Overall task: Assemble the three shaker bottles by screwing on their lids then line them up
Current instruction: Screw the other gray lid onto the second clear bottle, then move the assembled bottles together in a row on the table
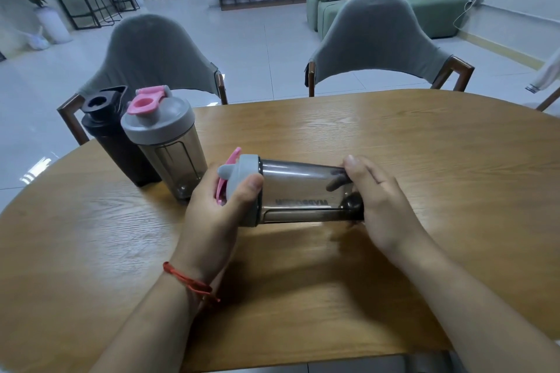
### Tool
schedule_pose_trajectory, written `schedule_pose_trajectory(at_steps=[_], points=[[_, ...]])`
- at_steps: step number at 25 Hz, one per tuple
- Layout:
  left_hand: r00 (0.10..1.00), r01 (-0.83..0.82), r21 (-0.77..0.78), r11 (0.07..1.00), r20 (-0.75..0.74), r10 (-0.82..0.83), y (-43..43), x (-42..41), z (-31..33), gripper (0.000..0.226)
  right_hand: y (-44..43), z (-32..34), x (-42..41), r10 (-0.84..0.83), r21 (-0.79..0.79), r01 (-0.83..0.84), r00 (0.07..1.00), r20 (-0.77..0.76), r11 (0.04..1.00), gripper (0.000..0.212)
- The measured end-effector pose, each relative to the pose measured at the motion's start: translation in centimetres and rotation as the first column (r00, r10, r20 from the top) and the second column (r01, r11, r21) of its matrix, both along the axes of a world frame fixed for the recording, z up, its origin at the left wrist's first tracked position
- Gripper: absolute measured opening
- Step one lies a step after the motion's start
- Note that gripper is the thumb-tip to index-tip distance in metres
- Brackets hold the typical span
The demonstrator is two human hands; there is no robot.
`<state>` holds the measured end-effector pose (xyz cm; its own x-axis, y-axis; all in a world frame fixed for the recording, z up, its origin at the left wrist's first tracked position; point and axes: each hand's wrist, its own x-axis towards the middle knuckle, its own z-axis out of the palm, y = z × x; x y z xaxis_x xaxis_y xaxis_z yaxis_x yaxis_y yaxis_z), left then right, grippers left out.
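Note:
A smoky clear shaker bottle lies on its side in mid-air above the wooden table. Its grey lid with a pink flip cap points left. My left hand is wrapped around that lid. My right hand grips the bottle's base end. Two other bottles stand upright at the back left, touching side by side: a black shaker bottle with a black lid, and a smoky shaker bottle with a grey lid and pink cap.
Two grey-backed chairs stand at the table's far side. A green sofa and bar stools sit far behind. The table's near edge runs along the bottom of the view.

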<state>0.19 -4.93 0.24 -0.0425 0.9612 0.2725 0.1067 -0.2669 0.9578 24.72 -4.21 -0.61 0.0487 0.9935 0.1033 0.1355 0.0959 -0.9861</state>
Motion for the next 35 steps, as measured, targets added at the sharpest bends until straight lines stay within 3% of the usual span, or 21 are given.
schedule_pose_trajectory(at_steps=[3,5,7,8,11,15,18,25,30,33,35], points=[[0.999,-0.051,-0.021,0.998,0.017,0.051,0.4,-0.3,0.7,0.063,-0.3,-0.3,0.1,-0.082,0.211,0.031,0.968,0.238,0.977,0.039],[0.993,-0.097,-0.095,0.991,0.056,0.103,0.5,-0.7,1.1,0.049,-0.4,-0.7,0.2,-0.192,0.478,-0.106,0.825,0.532,0.872,0.061],[0.995,-0.006,-0.187,0.982,0.098,0.025,0.2,-0.9,1.8,0.052,-0.3,-1.4,-0.3,-0.332,0.565,-0.218,0.623,0.708,0.796,0.080],[0.992,0.076,-0.234,0.969,0.120,-0.049,0.0,-1.0,2.2,0.058,-0.2,-1.7,-0.6,-0.385,0.576,-0.193,0.572,0.724,0.795,0.086],[0.964,0.246,-0.246,0.938,0.166,-0.209,-1.0,-1.0,3.2,0.064,-0.1,-1.4,-1.0,-0.406,0.544,-0.027,0.634,0.658,0.839,0.090],[0.971,0.233,-0.139,0.963,0.082,-0.223,-2.0,-2.4,3.8,0.061,-0.9,-0.9,-2.8,-0.199,0.310,0.015,0.796,0.571,0.951,0.089],[0.979,0.203,-0.066,0.977,-0.016,-0.205,-2.5,-4.5,4.3,0.061,-0.7,-0.7,-5.6,-0.117,0.212,0.004,0.844,0.524,0.977,0.078],[0.994,0.013,-0.010,1.000,-0.109,-0.014,-2.1,-9.2,3.8,0.023,2.6,-0.2,-11.0,-0.020,0.047,0.004,0.938,0.346,0.999,0.062],[0.956,-0.267,-0.029,0.963,-0.135,0.261,-0.9,-13.4,3.0,0.015,4.5,0.3,-12.6,-0.017,0.037,0.006,0.946,0.324,0.999,0.069],[0.940,-0.306,-0.051,0.951,-0.175,0.293,-0.4,-14.8,2.4,0.013,4.7,0.7,-13.1,-0.003,0.011,-0.001,0.954,0.299,1.000,0.079],[0.930,-0.327,-0.047,0.944,-0.192,0.313,-0.3,-15.5,2.2,0.012,4.0,1.8,-12.7,-0.052,0.073,0.036,0.969,0.241,0.997,0.097]])
